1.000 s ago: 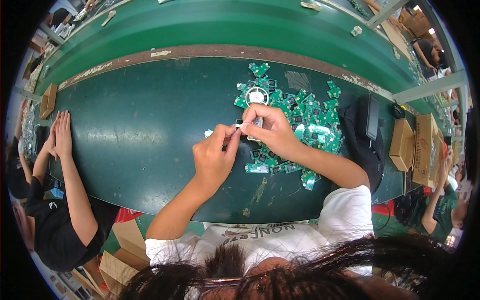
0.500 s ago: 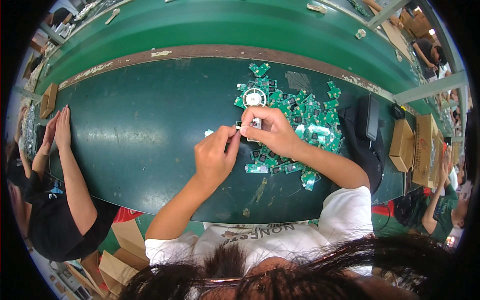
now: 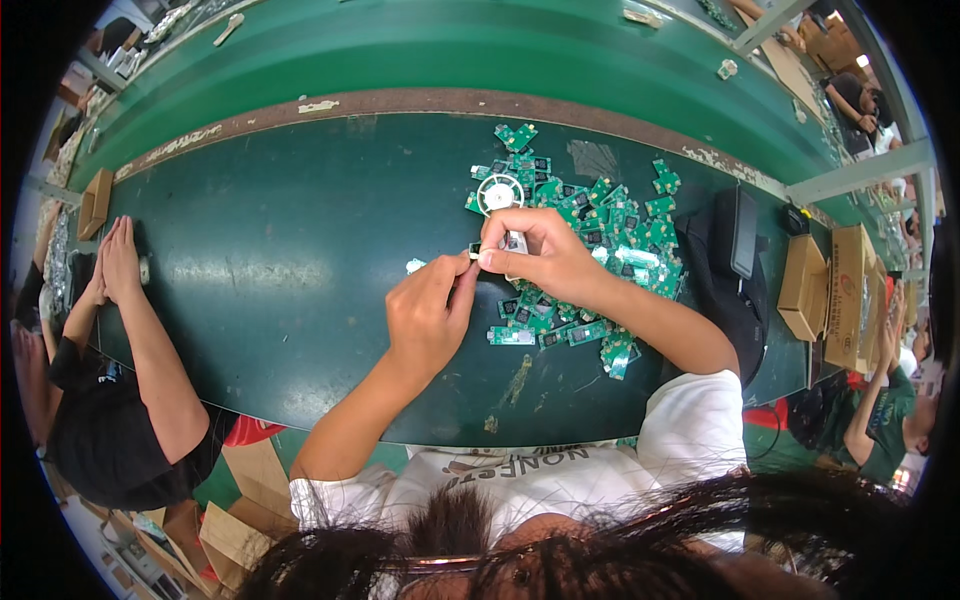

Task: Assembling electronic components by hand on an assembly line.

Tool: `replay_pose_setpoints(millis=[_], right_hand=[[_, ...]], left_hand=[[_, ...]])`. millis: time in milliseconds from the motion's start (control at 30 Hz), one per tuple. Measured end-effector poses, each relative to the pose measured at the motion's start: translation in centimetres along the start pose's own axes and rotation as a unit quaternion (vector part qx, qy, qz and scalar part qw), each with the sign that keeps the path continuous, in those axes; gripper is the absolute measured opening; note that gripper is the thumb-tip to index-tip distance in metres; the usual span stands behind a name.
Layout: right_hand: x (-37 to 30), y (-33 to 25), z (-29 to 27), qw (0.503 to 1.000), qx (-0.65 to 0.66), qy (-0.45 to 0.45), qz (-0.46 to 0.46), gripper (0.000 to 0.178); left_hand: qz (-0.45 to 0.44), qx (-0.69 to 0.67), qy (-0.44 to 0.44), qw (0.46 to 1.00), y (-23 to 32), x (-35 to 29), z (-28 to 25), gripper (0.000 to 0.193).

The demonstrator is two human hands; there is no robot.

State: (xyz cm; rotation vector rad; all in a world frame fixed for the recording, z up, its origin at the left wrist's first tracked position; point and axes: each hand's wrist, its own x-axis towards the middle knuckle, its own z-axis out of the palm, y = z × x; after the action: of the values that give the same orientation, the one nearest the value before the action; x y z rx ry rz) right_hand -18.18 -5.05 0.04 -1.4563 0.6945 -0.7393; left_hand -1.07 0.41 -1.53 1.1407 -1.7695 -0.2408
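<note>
"Watching from my remote screen, I see the left hand (image 3: 428, 310) and the right hand (image 3: 545, 255) meeting at the fingertips. How do they look to you?"

"Narrow, both of them. I see them pinching a small dark square piece with a pale edge (image 3: 475, 250) between them, above the smooth dark green worktop (image 3: 270, 250)."

"And the round white plastic wheel with spokes (image 3: 499, 195)?"

"I have it just past the right hand's knuckles, with a narrow pale body (image 3: 516, 242) below it, partly covered by that hand. I can't tell whether the fingers grip that body."

"Further out, I get a loose spread of green circuit boards with black chips (image 3: 625, 228), mostly right of the wheel."

"Same here. Beyond those, on the right, I make out a flat black rectangular case (image 3: 743, 235) on black cloth (image 3: 715, 290), then an open brown cardboard box (image 3: 800, 290)."

"At far left I have a co-worker's bare hands (image 3: 120, 270), palms together, and along the far side a long green surface (image 3: 420, 50)."
</note>
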Motion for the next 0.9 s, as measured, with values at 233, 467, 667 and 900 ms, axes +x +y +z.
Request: replay_pose_setpoints(millis=[233, 467, 667, 900], right_hand=[[0.4, 0.0, 0.2, 1.000, 0.015, -0.009, 0.010, 0.013], [0.2, 0.1, 0.4, 1.000, 0.004, -0.004, 0.012, 0.013], [0.2, -0.2, 0.4, 0.998, 0.056, -0.012, 0.036, 0.013], [0.4, -1.2, 0.8, 0.972, -0.179, 0.078, -0.131, 0.011]], left_hand=[[-0.034, -0.018, -0.014, 0.999, -0.1, -0.4, -0.1, 0.016], [0.001, 0.003, 0.006, 1.000, -0.3, -0.6, 0.1, 0.018], [0.044, 0.028, 0.018, 0.998, -0.1, -0.5, 0.0, 0.021], [-0.153, -0.100, 0.031, 0.983, 0.5, 1.3, -1.1, 0.012]])
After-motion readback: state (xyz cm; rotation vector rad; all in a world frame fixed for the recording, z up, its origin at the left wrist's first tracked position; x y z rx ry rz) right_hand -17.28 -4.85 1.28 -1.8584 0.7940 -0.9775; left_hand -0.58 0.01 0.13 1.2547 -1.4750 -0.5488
